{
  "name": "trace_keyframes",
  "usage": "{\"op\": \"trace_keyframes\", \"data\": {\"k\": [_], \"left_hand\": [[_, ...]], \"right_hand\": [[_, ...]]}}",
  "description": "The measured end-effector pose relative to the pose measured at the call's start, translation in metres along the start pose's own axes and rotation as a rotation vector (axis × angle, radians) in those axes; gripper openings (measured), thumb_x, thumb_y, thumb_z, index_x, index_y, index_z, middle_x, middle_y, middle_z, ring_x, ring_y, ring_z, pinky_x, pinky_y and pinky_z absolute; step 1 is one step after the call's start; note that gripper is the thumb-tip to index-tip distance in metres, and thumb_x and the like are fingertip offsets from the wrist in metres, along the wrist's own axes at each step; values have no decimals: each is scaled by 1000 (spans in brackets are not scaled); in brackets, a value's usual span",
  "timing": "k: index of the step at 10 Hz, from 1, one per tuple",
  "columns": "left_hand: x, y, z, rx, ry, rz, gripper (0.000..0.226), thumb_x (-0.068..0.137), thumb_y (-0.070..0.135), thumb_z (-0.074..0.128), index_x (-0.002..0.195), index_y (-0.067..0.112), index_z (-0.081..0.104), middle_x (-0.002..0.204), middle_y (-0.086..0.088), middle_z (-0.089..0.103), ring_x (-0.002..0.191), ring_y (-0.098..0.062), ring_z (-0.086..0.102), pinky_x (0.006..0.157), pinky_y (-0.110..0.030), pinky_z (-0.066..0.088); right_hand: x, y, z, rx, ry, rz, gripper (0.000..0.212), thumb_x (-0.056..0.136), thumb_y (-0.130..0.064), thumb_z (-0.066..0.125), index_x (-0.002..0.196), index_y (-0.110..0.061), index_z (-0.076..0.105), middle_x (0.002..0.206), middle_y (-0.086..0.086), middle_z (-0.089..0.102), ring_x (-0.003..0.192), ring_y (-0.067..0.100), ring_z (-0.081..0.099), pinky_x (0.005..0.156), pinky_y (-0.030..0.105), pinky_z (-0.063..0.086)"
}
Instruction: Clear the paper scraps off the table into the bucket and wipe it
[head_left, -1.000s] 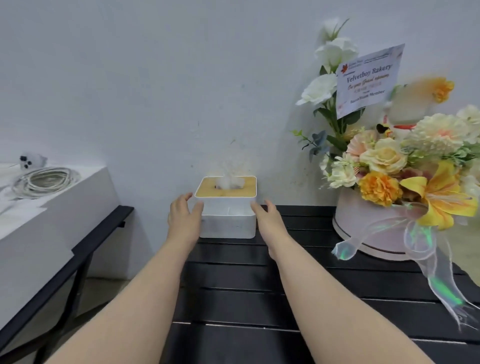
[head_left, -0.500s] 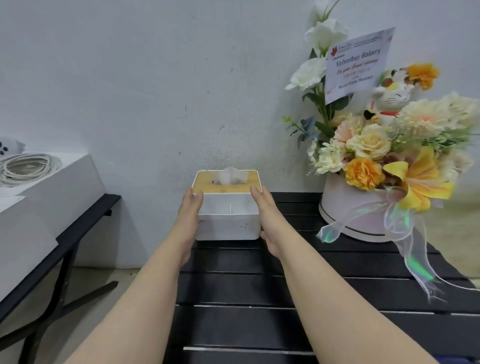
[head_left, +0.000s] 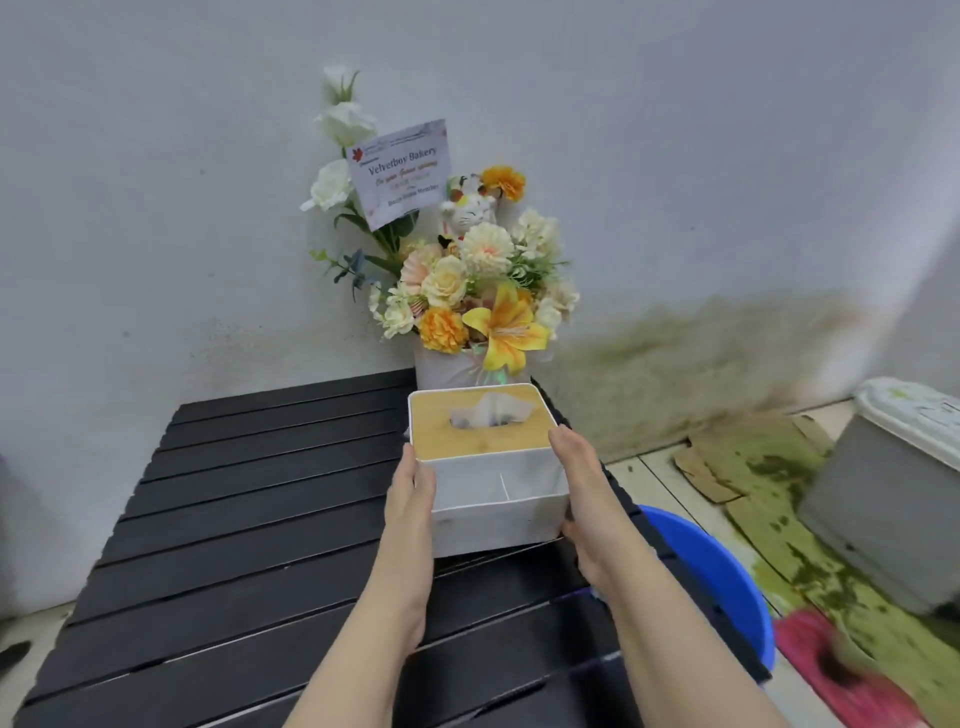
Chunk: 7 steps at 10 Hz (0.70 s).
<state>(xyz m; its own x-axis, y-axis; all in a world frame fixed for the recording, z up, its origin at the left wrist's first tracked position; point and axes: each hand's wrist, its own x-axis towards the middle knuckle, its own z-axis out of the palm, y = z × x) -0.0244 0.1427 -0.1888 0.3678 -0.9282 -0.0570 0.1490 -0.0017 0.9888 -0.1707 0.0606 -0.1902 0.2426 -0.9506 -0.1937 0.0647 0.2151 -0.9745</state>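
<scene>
The white tissue box with a bamboo lid (head_left: 488, 467) has shifted rightward across the black slatted tabletop (head_left: 249, 519) — left hand (head_left: 410, 499) and right hand (head_left: 584, 499) clamped on its sides, blue plastic bucket (head_left: 727, 577) nearer the right hand.

wall (head_left: 156, 156) – white, mossy low right | floor (head_left: 779, 499) – green-stained tiles

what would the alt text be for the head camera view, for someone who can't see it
Two bare hands, left hand and right hand, grip the sides of a white tissue box over a black slatted table. A flower arrangement stands behind against the wall, and a blue bucket sits on the floor to the right.
</scene>
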Motion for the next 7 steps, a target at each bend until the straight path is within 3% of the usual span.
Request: {"op": "trace_keyframes", "data": {"k": [1, 2, 3, 5, 6, 7], "left_hand": [[11, -10, 40, 18, 14, 17, 47, 91, 56, 31, 137, 50, 23, 149, 21, 24, 136, -3, 25, 116, -37, 20], [23, -17, 60, 20, 55, -5, 49, 92, 54, 30, 139, 49, 20, 150, 20, 19, 139, -4, 18, 117, -39, 16], [34, -23, 66, 51, 23, -9, 50, 90, 59, 30, 138, 53, 18, 151, 20, 18, 139, -5, 18, 118, -43, 17], [41, -24, 63, 121, -21, -29, 53, 83, 68, 32, 133, 59, 19, 150, 22, 20, 138, -5, 20, 116, -41, 16], [35, -15, 62, 128, -61, -42, 47, 90, 61, 27, 136, 56, 18, 142, 27, 24, 129, -1, 23, 105, -31, 19], [23, -12, 53, 264, -29, -90, 53, 93, 49, 35, 142, 42, 17, 146, 15, 28, 136, -11, 26, 104, -33, 23]], "right_hand": [[23, -9, -33, -63, 29, 34, 56, 63, -77, 52, 112, -49, 51, 123, -11, 57, 115, 16, 51, 102, 47, 38], [49, -16, -48, -88, -3, 55, 38, 84, -61, 47, 115, -39, 50, 118, -7, 58, 106, 18, 55, 86, 35, 43], [66, -15, -57, -118, 30, 64, 26, 95, -45, 43, 117, -33, 48, 114, -1, 58, 95, 18, 54, 70, 32, 41], [77, -9, -64, -136, 29, 62, 24, 95, -41, 43, 119, -35, 46, 119, 2, 57, 106, 24, 53, 73, 35, 41], [70, -15, -62, -149, 47, 77, 30, 94, -43, 43, 122, -34, 45, 125, 1, 53, 109, 23, 50, 80, 35, 41], [46, -20, -60, -311, 109, 66, 40, 95, -39, 42, 133, -27, 39, 127, 1, 48, 105, 21, 46, 81, 34, 38]]}}
